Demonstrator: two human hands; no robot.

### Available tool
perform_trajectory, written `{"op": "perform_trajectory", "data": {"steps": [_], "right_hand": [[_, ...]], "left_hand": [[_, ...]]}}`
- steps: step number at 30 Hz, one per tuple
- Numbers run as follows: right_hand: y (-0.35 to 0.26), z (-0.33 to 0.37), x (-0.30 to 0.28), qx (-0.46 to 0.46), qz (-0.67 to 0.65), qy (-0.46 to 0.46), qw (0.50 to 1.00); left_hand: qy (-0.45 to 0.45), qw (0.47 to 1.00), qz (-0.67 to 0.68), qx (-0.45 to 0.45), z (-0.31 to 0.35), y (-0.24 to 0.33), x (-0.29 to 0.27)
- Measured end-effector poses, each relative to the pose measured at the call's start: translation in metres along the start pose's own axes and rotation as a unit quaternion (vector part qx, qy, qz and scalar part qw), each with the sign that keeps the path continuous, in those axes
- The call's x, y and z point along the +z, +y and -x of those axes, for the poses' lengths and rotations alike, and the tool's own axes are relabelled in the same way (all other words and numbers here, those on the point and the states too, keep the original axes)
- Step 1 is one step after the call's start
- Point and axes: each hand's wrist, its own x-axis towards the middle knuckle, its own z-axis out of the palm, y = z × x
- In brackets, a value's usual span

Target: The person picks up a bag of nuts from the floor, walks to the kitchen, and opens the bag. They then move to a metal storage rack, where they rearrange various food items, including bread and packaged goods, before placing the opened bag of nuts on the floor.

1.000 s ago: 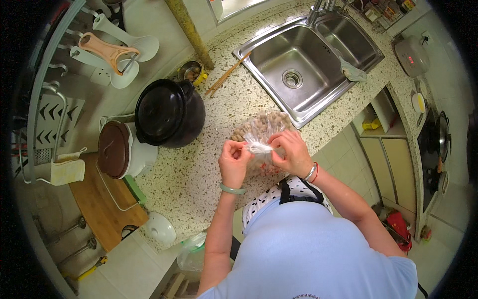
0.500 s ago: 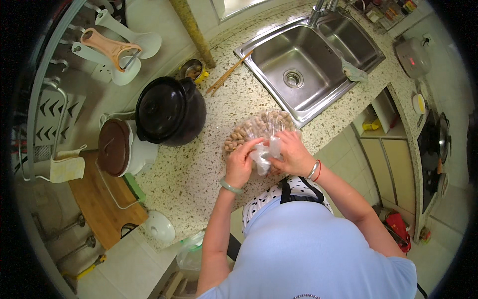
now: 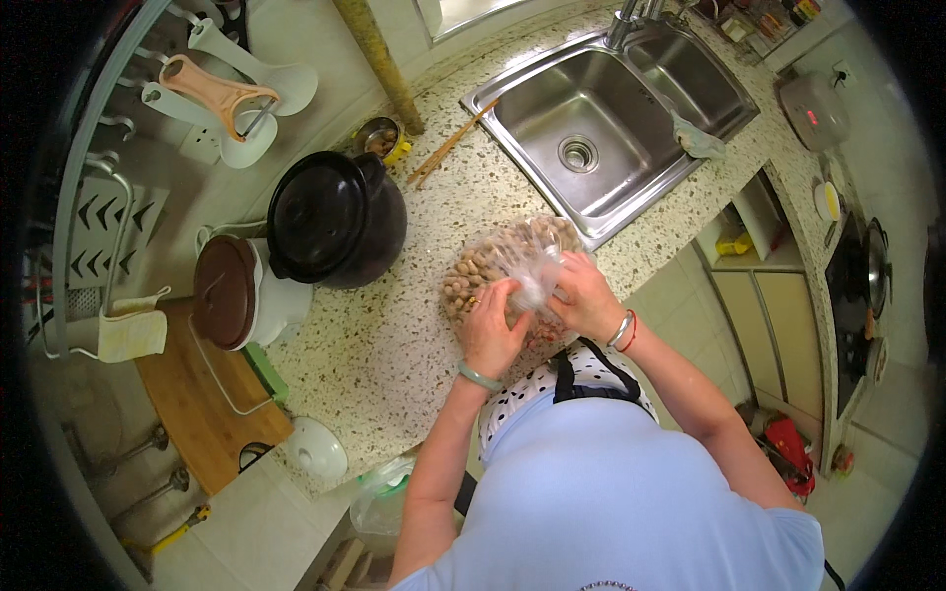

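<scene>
Our right hand [image 3: 589, 300] pinches the bunched plastic [image 3: 536, 278]; our left hand [image 3: 493, 333] curls its fingers narrowly beside it, though whether they grip we cannot tell. We'd do well to work gently, letting the clear bag [image 3: 481, 274] rest on the counter [image 3: 360, 364] beside the sink [image 3: 552, 128].

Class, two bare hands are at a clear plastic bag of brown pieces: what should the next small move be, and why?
Probably the left hand and right hand should gently ease apart the clear plastic bag's whitish neck: the fingers are already there, and it looks bunched rather than spread.
</scene>
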Motion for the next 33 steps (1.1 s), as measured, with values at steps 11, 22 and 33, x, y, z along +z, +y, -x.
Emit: {"op": "perform_trajectory", "data": {"steps": [11,22,33], "right_hand": [[0.021,-0.007,-0.003,0.196,0.014,0.113,0.974],[-0.009,-0.017,-0.019,0.055,0.147,0.045,0.987],[0.011,-0.008,-0.050,0.358,-0.470,0.196,0.782]], "left_hand": [[0.051,0.996,0.053,-0.041,0.021,0.001,-0.034],[0.010,0.998,-0.067,-0.008,0.010,0.013,-0.048],[0.156,0.870,0.438,-0.166,0.042,0.011,-0.062]]}}
